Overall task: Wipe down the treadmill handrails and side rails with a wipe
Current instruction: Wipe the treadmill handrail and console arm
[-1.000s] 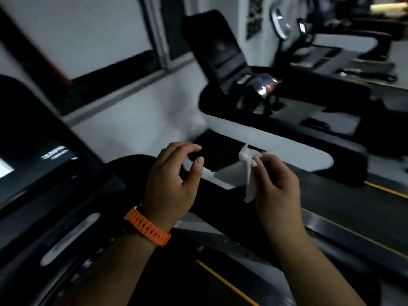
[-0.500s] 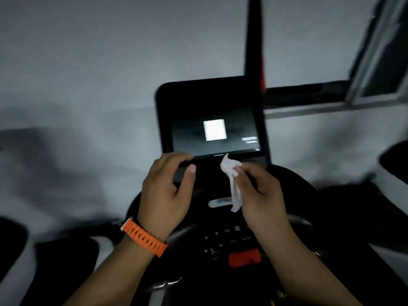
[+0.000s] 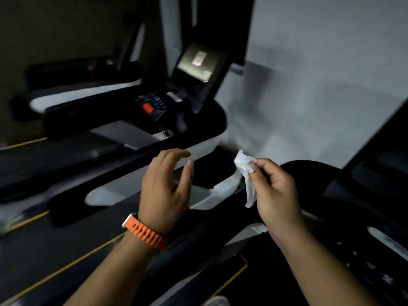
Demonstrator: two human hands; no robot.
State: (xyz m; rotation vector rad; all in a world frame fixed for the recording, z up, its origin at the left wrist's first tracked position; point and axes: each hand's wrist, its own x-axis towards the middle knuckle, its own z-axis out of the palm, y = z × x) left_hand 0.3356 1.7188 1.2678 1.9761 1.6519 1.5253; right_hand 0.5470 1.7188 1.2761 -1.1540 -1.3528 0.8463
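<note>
My right hand (image 3: 274,191) pinches a crumpled white wipe (image 3: 246,171) between thumb and fingertips; the wipe hangs down in front of the palm. My left hand (image 3: 165,186), with an orange watch strap at the wrist, hovers open beside it, fingers curved and holding nothing. Both hands are in the air above a black-and-white treadmill handrail (image 3: 99,193) that runs from the left toward the middle. Neither hand touches the rail.
A neighbouring treadmill stands at the upper left with a lit console screen (image 3: 198,61) and a red stop button (image 3: 148,107). Its white-edged handrail (image 3: 198,149) passes behind my left hand. Another dark console (image 3: 364,217) is at the right. Belts with yellow lines lie at the lower left.
The view has swung left from a console straight ahead to the neighbouring treadmill. My hands have drawn a little further apart, the wipe still pinched in my right hand.
</note>
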